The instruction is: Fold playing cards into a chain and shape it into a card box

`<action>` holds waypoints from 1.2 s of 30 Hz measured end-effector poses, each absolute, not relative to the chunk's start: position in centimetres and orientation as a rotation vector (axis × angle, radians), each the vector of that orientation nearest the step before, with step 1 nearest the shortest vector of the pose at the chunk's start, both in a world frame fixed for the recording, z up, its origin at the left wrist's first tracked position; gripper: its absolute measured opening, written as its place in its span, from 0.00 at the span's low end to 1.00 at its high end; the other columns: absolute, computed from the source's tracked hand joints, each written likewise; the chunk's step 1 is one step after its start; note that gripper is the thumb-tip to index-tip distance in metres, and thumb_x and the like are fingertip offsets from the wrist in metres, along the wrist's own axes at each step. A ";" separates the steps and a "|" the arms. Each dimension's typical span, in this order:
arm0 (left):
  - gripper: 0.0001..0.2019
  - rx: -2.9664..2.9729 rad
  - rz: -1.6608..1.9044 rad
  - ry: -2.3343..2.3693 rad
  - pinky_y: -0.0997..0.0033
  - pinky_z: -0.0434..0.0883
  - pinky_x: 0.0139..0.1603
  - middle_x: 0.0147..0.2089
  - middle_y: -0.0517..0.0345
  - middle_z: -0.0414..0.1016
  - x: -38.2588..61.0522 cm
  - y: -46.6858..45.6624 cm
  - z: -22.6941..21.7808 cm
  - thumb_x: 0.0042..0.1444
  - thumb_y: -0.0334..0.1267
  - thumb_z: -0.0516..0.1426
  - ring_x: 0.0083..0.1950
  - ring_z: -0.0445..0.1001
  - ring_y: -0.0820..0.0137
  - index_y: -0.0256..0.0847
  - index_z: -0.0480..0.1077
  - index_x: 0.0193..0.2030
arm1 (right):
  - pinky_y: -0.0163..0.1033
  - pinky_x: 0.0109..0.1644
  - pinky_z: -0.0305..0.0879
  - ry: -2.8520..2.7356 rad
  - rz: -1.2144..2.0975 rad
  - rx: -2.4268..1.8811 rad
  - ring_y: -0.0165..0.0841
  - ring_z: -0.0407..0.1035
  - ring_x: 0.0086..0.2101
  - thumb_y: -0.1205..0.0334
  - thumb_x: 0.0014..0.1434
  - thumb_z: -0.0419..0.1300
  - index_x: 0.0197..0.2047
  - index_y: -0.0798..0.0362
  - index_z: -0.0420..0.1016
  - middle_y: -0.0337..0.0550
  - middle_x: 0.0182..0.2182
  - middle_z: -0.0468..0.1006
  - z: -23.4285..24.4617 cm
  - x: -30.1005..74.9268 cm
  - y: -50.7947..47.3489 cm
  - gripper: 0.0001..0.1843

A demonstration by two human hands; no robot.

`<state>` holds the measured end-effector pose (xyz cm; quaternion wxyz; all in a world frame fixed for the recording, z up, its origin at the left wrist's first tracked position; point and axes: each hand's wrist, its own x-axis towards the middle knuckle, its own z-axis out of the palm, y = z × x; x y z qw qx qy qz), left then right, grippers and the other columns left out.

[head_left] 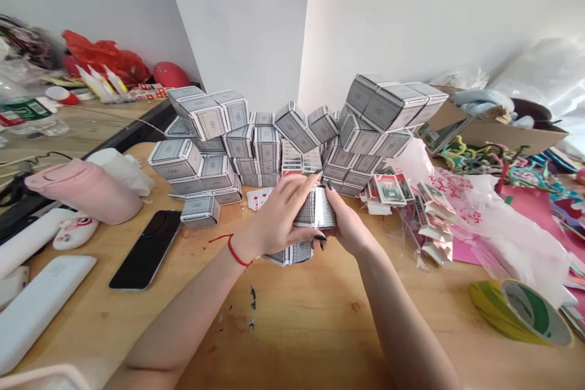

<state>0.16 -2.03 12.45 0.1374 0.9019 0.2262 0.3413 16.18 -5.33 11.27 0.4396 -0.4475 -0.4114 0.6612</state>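
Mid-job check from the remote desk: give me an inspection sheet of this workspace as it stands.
Surface: wooden tabletop, dark specks near the hands.
Job's things: grey-patterned card pack between both hands; more card packs stacked behind; loose playing cards beside them.
Clutter: black smartphone, pink bottle, plastic bag, tape roll.
Hands: left hand, red string on its wrist, and right hand both on the pack.
Cables: thin dark cable at far left.
Surroundings: white wall, cardboard box at back right.
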 end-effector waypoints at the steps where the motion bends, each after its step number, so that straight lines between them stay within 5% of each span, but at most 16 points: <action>1: 0.41 2.593 0.958 0.657 0.51 0.57 0.58 0.59 0.41 0.56 0.3 -2.1 12.3 0.48 0.59 0.50 0.60 0.55 0.55 0.39 0.41 0.63 | 0.33 0.11 0.62 -1.037 1.612 -1.158 0.31 0.67 0.14 0.41 0.56 0.45 0.45 0.52 0.62 0.37 0.19 0.73 11.2 16.0 -5.4 0.25; 9: 0.43 2.503 0.969 0.831 0.48 0.58 0.56 0.58 0.39 0.54 0.9 -2.9 11.8 0.46 0.55 0.56 0.58 0.56 0.53 0.40 0.39 0.62 | 0.34 0.11 0.62 -1.170 1.509 -1.302 0.30 0.64 0.11 0.37 0.55 0.43 0.41 0.53 0.62 0.35 0.13 0.68 11.2 15.3 -5.5 0.27; 15: 0.44 2.336 0.782 0.880 0.48 0.58 0.56 0.56 0.40 0.53 1.3 -2.6 10.6 0.47 0.53 0.56 0.60 0.54 0.53 0.40 0.36 0.64 | 0.40 0.30 0.71 -1.393 1.178 -1.605 0.37 0.72 0.31 0.41 0.48 0.57 0.52 0.52 0.60 0.48 0.37 0.75 11.0 16.6 -5.1 0.33; 20: 0.51 2.153 0.573 0.797 0.51 0.56 0.58 0.60 0.43 0.49 0.7 -1.0 9.6 0.38 0.57 0.60 0.63 0.48 0.52 0.44 0.37 0.64 | 0.39 0.27 0.69 -1.440 1.219 -1.651 0.32 0.70 0.24 0.50 0.47 0.60 0.58 0.50 0.55 0.38 0.25 0.74 10.1 17.4 -4.5 0.37; 24: 0.30 1.987 0.538 0.682 0.58 0.52 0.61 0.60 0.47 0.55 -0.9 1.2 9.2 0.55 0.55 0.45 0.62 0.54 0.61 0.43 0.50 0.62 | 0.36 0.23 0.70 -1.239 1.411 -1.596 0.31 0.69 0.25 0.57 0.46 0.59 0.47 0.51 0.68 0.38 0.26 0.73 9.8 17.7 -3.9 0.22; 26: 0.26 1.896 0.555 0.797 0.60 0.52 0.61 0.60 0.50 0.57 -1.7 2.3 8.9 0.55 0.54 0.47 0.61 0.55 0.62 0.43 0.57 0.58 | 0.36 0.23 0.71 -1.124 1.352 -1.611 0.30 0.68 0.25 0.59 0.45 0.59 0.41 0.52 0.70 0.38 0.25 0.72 9.8 17.8 -3.7 0.18; 31: 0.29 1.396 0.503 0.962 0.66 0.66 0.44 0.51 0.53 0.66 -2.6 3.0 8.7 0.50 0.55 0.52 0.49 0.67 0.63 0.46 0.56 0.57 | 0.38 0.25 0.73 -0.830 1.244 -1.464 0.27 0.68 0.23 0.57 0.46 0.56 0.38 0.51 0.68 0.37 0.28 0.72 9.8 18.5 -3.2 0.14; 36: 0.30 1.098 0.444 0.856 0.76 0.64 0.29 0.43 0.59 0.68 -2.2 1.8 10.1 0.50 0.50 0.54 0.35 0.69 0.73 0.54 0.49 0.59 | 0.40 0.29 0.74 -0.747 1.274 -1.368 0.28 0.69 0.24 0.56 0.50 0.53 0.37 0.50 0.66 0.38 0.33 0.73 9.0 19.0 -2.7 0.12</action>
